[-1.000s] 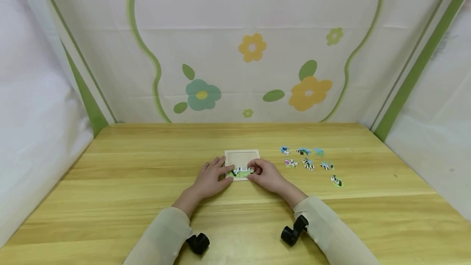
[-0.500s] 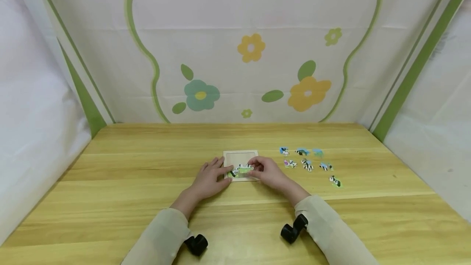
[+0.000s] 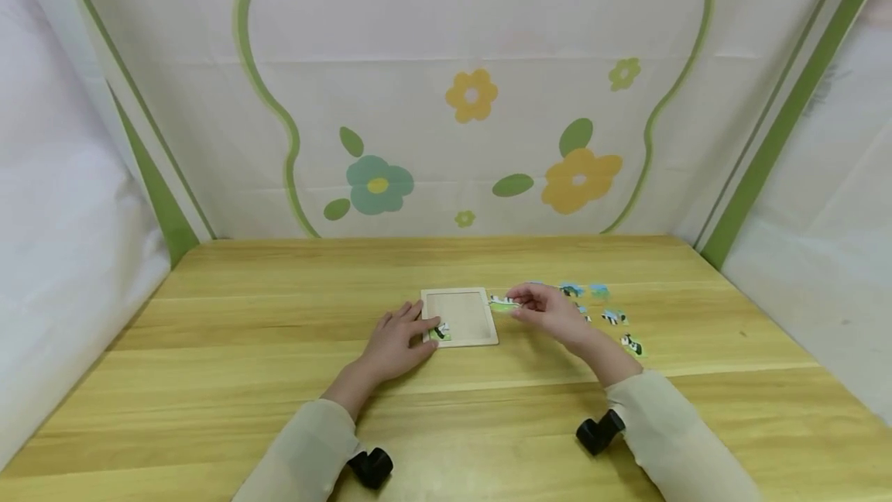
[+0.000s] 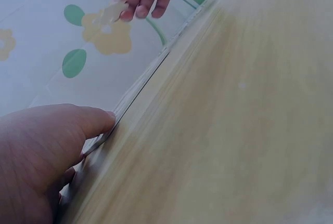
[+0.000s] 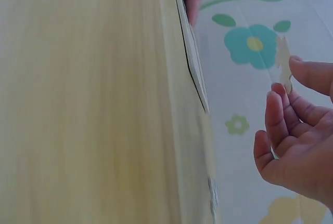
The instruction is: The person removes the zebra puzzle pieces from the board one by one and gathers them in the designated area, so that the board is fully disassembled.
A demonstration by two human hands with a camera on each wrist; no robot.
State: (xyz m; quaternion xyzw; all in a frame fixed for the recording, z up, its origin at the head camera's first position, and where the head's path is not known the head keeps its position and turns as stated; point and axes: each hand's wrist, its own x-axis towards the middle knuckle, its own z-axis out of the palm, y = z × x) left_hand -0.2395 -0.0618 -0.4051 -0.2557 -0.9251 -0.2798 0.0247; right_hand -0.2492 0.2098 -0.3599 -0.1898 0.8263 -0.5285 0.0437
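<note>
A shallow wooden puzzle tray lies flat on the table. In its near left corner is a puzzle piece with a black-and-white animal on green. My left hand rests at the tray's left side, fingers spread, with forefinger and thumb reaching over the rim beside that piece. My right hand pinches a second puzzle piece, green with black and white, between thumb and fingers, just past the tray's right side. In the right wrist view this held piece shows a plain pale side, raised off the table.
Several loose puzzle pieces lie on the table to the right, among them a blue-green piece, a striped piece and a panda piece. My right hand hides some of them. A floral cloth hangs behind the wooden table.
My right hand has lifted the green black-and-white piece out of the tray and carried it right, beyond the rim. My left hand has stayed at the tray's left side.
</note>
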